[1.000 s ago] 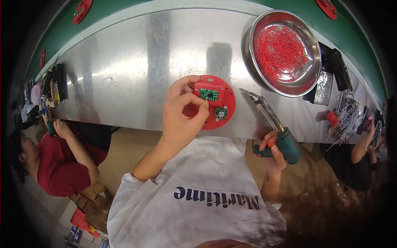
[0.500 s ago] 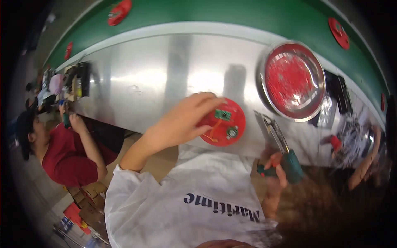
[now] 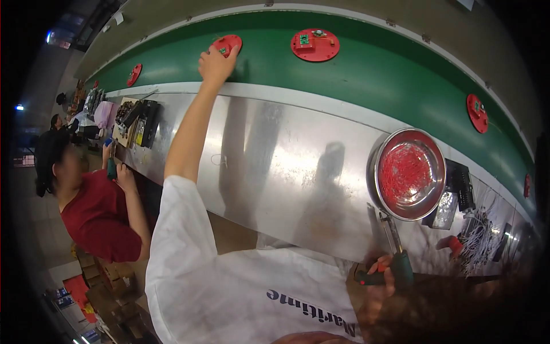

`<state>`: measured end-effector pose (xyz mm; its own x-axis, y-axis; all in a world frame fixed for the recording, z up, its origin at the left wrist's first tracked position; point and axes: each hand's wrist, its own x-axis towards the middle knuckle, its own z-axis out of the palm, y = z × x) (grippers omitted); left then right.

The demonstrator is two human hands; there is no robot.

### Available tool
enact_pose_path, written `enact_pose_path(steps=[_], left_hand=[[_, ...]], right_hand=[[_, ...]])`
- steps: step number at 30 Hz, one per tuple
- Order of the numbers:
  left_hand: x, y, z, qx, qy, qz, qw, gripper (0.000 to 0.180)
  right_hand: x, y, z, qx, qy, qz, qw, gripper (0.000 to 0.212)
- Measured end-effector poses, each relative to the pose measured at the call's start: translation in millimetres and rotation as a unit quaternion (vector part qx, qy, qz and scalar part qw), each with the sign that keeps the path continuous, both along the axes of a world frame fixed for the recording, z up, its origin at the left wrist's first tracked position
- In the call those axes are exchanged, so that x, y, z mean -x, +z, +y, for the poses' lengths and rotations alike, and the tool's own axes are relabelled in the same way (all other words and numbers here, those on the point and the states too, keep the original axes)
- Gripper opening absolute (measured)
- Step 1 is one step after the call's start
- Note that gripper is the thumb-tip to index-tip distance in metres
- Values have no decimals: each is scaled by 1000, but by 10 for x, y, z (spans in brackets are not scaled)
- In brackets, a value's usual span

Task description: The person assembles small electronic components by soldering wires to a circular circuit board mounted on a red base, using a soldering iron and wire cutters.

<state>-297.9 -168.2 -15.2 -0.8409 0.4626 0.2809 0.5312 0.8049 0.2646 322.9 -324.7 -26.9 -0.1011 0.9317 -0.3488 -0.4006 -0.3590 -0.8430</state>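
Observation:
My left hand (image 3: 216, 67), its arm stretched far forward, grips a round red plastic disc (image 3: 234, 42) at its edge over the green conveyor belt (image 3: 266, 54). A small green circuit board shows on the disc, partly behind my fingers. Whether the disc rests on the belt I cannot tell. Low at the right, my right hand (image 3: 385, 276) is wrapped round the dark green handle of a soldering gun (image 3: 403, 267). Its metal tip points up and away, close to the near side of a steel bowl (image 3: 443, 178) with short red wires (image 3: 403, 173) inside.
More red discs (image 3: 315, 50) lie along the belt, one at the right (image 3: 477, 113). Right of the bowl are black trays (image 3: 460, 184) and a bundle of pale wires (image 3: 481, 238). At the left a co-worker in a red shirt (image 3: 103, 215) holds a green-handled tool.
My left hand has carried the red disc from the near edge of the steel table forward and left to the belt. My right hand still holds the soldering gun. The view has shifted.

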Motion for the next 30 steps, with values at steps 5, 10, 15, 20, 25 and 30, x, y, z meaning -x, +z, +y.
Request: enact_pose_path(steps=[5, 10, 15, 20, 25, 30], left_hand=[[577, -25, -90, 91, -117, -12, 989, 62], [-978, 467, -295, 46, -472, -119, 873, 66], [-2124, 663, -855, 187, -688, -177, 678, 67], [-2735, 747, -791, 207, -750, -122, 616, 62], [-3118, 712, -287, 121, -754, -262, 591, 43], [-3571, 384, 143, 57, -755, -143, 637, 16]], right_hand=[[81, 52, 51, 12, -16, 3, 1000, 26], [62, -5, 48, 11, -47, 65, 997, 26], [109, 40, 78, -6, -53, 77, 996, 26], [38, -11, 42, -6, -57, 107, 993, 25], [11, -46, 18, -4, -74, 135, 988, 26], [24, -52, 32, 2, -91, 152, 984, 26]])
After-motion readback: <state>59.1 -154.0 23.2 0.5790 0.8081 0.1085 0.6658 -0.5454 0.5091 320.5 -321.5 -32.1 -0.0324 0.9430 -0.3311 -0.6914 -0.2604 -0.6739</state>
